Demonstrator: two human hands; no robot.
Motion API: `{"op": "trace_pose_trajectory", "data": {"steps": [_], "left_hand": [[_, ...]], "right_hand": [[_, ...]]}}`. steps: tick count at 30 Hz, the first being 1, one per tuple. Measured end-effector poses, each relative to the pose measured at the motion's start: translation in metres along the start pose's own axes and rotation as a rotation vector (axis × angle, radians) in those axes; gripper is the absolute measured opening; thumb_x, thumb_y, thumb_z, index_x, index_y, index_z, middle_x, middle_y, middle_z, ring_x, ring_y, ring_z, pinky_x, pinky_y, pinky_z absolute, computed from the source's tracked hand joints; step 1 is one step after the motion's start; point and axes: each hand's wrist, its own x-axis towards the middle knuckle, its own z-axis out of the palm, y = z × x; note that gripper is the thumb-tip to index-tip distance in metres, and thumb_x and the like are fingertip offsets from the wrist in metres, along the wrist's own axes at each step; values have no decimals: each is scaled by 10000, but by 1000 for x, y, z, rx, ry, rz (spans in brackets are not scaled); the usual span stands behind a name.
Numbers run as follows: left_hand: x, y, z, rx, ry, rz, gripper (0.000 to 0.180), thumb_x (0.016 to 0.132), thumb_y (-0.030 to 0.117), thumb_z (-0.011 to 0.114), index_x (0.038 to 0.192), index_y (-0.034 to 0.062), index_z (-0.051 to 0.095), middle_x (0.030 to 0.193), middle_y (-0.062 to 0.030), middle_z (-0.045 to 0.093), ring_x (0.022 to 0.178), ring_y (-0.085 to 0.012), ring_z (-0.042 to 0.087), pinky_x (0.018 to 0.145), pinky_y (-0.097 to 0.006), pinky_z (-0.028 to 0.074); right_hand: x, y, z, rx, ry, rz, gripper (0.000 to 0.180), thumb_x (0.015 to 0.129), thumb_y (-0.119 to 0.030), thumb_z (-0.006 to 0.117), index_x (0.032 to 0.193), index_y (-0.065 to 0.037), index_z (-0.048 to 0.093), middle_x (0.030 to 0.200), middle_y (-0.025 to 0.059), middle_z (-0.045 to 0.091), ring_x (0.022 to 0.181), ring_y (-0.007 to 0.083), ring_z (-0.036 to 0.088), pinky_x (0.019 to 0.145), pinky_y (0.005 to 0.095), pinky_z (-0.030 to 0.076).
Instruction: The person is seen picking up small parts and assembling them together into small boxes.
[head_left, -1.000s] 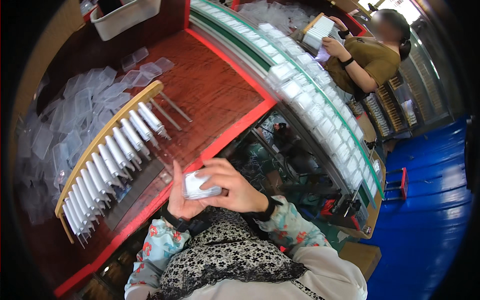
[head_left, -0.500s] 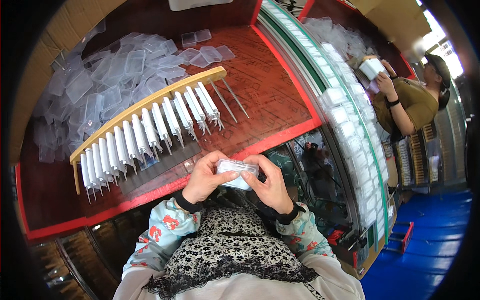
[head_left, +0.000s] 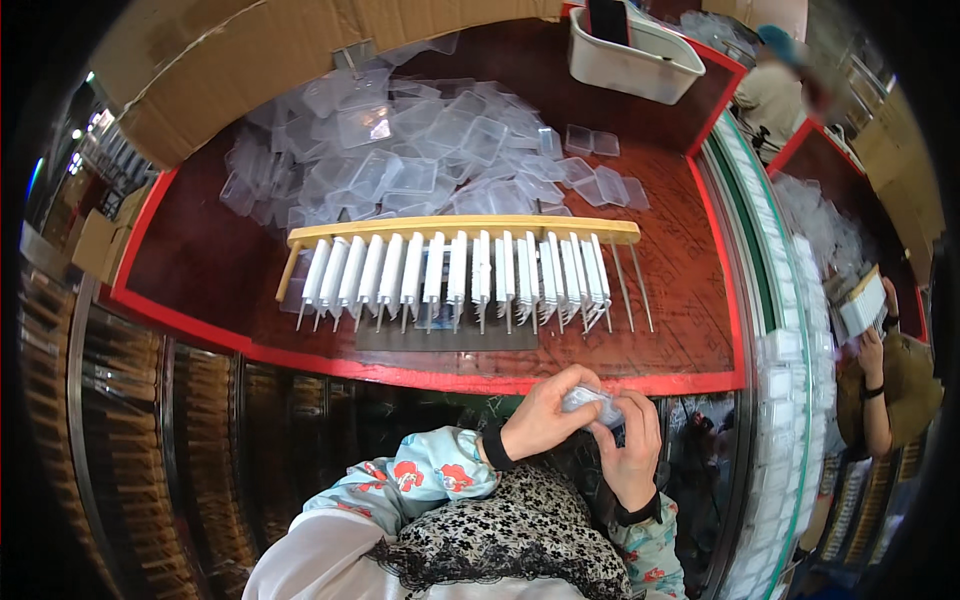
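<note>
A small clear plastic box (head_left: 577,399) with white contents is held in front of me, below the table's red front edge. My left hand (head_left: 545,420) grips it with fingers and thumb. My right hand (head_left: 632,445) closes on its right end, so much of the box is covered. Beyond my hands stands a wooden bar (head_left: 470,231) with a row of metal rods. Bundles of narrow white pieces (head_left: 411,270) hang along most rods, and two rods at the right end are bare.
Clear plastic boxes (head_left: 415,150) are heaped behind the bar. A white bin (head_left: 635,55) with a dark object sits at the far right. A conveyor (head_left: 790,400) carrying filled boxes runs along the right. Past it, a co-worker's hand (head_left: 872,360) holds a white stack.
My head view has swung left, so the rack and table appear straighter. The box, earlier flat between both thumbs, is now tilted and more covered by my fingers.
</note>
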Motion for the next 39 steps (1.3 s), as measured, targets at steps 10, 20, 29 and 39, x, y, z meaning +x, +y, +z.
{"op": "trace_pose_trajectory", "data": {"steps": [10, 20, 29, 39], "left_hand": [[-4, 2, -33, -347, -126, -33, 267, 775, -11, 713, 986, 13, 550, 929, -45, 638, 852, -97, 608, 750, -252, 500], [35, -28, 15, -902, -349, -449, 500, 970, 362, 437, 1319, 6, 412, 1334, -152, 465, 1205, -290, 491, 974, -445, 451], [60, -21, 63, -375, -423, -239, 312, 924, 131, 553, 1202, 0, 502, 1278, -127, 505, 1149, -232, 524, 913, -358, 480], [54, -39, -17, 378, 96, 20, 115, 852, 80, 635, 926, -6, 615, 806, -80, 623, 697, -123, 603, 605, -240, 476]], "right_hand": [[18, 5, -6, 876, -316, 399, 296, 817, -126, 701, 1032, 28, 567, 899, 73, 577, 840, 119, 560, 734, 265, 466], [-9, 8, -35, -136, -133, 273, 572, 666, -333, 776, 1104, -44, 548, 1193, 175, 497, 1024, 343, 509, 867, 414, 410], [-16, 135, -142, -476, 378, 496, 569, 623, -247, 707, 1072, -5, 456, 1033, 182, 492, 967, 371, 478, 822, 439, 400], [84, 171, -75, -383, 88, 181, 609, 711, -268, 718, 1239, -87, 476, 1328, 173, 420, 1223, 367, 385, 951, 519, 343]]}}
